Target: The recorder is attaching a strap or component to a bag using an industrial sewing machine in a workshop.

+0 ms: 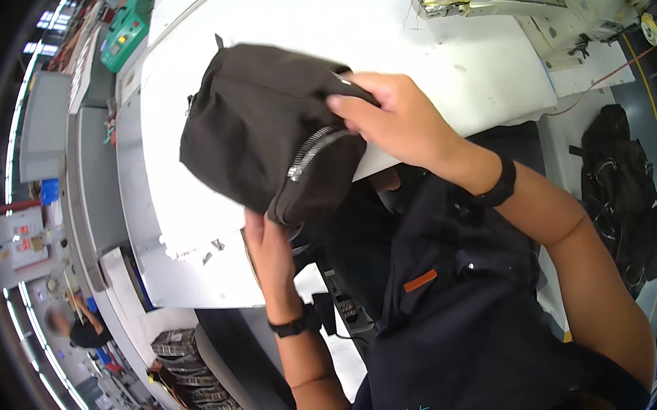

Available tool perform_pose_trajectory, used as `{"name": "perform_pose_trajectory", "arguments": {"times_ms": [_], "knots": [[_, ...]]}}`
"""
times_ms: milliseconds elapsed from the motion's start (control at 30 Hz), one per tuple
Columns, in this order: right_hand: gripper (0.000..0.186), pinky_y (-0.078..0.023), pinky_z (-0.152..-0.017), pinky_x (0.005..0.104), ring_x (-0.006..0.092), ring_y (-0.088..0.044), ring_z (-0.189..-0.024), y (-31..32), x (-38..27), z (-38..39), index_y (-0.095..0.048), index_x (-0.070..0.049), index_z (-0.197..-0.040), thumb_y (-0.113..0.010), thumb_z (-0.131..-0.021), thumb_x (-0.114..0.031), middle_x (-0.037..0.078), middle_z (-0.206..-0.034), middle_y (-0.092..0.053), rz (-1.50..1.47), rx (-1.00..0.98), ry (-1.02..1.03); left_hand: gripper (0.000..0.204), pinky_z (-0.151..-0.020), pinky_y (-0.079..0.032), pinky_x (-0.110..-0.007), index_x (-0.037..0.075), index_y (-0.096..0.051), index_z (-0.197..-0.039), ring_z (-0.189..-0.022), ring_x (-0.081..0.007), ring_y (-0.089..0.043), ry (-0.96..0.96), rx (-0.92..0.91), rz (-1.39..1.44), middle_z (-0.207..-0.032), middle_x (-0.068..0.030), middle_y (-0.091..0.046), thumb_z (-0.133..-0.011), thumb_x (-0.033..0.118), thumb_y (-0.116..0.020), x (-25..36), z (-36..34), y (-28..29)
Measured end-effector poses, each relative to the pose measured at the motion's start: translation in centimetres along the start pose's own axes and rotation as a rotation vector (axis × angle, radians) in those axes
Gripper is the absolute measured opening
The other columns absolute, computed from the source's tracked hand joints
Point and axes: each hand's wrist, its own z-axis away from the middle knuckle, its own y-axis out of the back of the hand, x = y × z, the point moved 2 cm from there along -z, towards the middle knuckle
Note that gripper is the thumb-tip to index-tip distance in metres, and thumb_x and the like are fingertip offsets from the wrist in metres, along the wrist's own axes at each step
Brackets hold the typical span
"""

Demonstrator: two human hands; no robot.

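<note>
A black fabric bag (250, 118) with a silver zipper (312, 149) along its lower right side is held over the white worktable (458, 76). My right hand (387, 118) is closed on the bag's upper right part, thumb on top of the cloth. My left hand (268, 249) grips the bag's lower edge from below, its fingertips partly hidden under the fabric. A small tab sticks up from the bag's top edge.
A sewing machine (482, 0) stands at the top right. A green device (124, 35) sits beyond the table's left side. Black bags (624, 195) lie to my right; stacked items (191, 373) are at lower left. A co-worker (81, 324) is at far left.
</note>
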Motion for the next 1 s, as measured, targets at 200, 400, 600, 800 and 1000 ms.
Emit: {"name": "perform_pose_trajectory", "arguments": {"times_ms": [200,400,600,800,1000], "knots": [[0.028,-0.050,-0.063,0.0351,0.0238,-0.062,-0.074,-0.4,-7.7,3.0,-0.068,-0.009,-0.105,-0.070,-0.077,-0.011,0.005,-0.084,-0.055,0.871,-0.054,0.940,0.033,-0.074,-0.058,-0.028,-0.003,-0.059,-0.123,-0.090,-0.0143,-0.068,0.172,-0.192,-0.391,-0.110,-0.0102,-0.069,-0.108,0.025,-0.053,1.8,-0.9,-1.8],[0.013,-0.049,-0.065,0.0320,0.0198,-0.063,-0.074,0.8,-2.3,8.5,-0.062,-0.010,-0.088,-0.068,-0.077,-0.014,0.005,-0.082,-0.058,1.067,-0.229,0.784,0.075,-0.086,-0.058,-0.038,-0.003,-0.039,-0.150,-0.108,-0.0260,-0.066,0.065,0.054,0.183,-0.131,-0.0163,-0.062,-0.108,0.059,-0.036,2.8,-0.8,-1.8],[0.041,-0.049,-0.068,0.0345,0.0214,-0.059,-0.074,0.1,1.7,12.0,-0.066,-0.005,-0.121,-0.067,-0.080,-0.006,0.007,-0.085,-0.054,1.091,-0.302,0.554,0.056,-0.080,-0.057,-0.032,0.002,-0.047,-0.143,-0.105,-0.0177,-0.067,0.069,0.113,0.245,-0.125,-0.0092,-0.066,-0.105,0.043,-0.056,1.1,-0.9,-3.1],[0.047,-0.051,-0.068,0.0369,0.0252,-0.062,-0.073,1.1,2.4,12.1,-0.063,-0.007,-0.126,-0.072,-0.080,-0.008,0.007,-0.084,-0.058,0.883,-0.283,0.461,0.059,-0.106,-0.043,-0.046,-0.003,-0.047,-0.142,-0.118,-0.0356,-0.059,-0.545,0.543,-0.956,-0.124,-0.0207,-0.064,-0.094,0.018,-0.073,2.4,1.0,-1.7],[0.051,-0.055,-0.068,0.0387,0.0285,-0.067,-0.077,2.5,2.8,12.0,-0.062,-0.014,-0.133,-0.075,-0.083,-0.010,0.009,-0.089,-0.063,0.750,-0.247,0.361,0.050,-0.115,-0.037,-0.051,0.005,-0.062,-0.132,-0.130,-0.0368,-0.054,-0.910,-0.149,-1.234,-0.135,-0.0161,-0.061,-0.083,-0.004,-0.061,4.1,0.9,-5.2]]}}
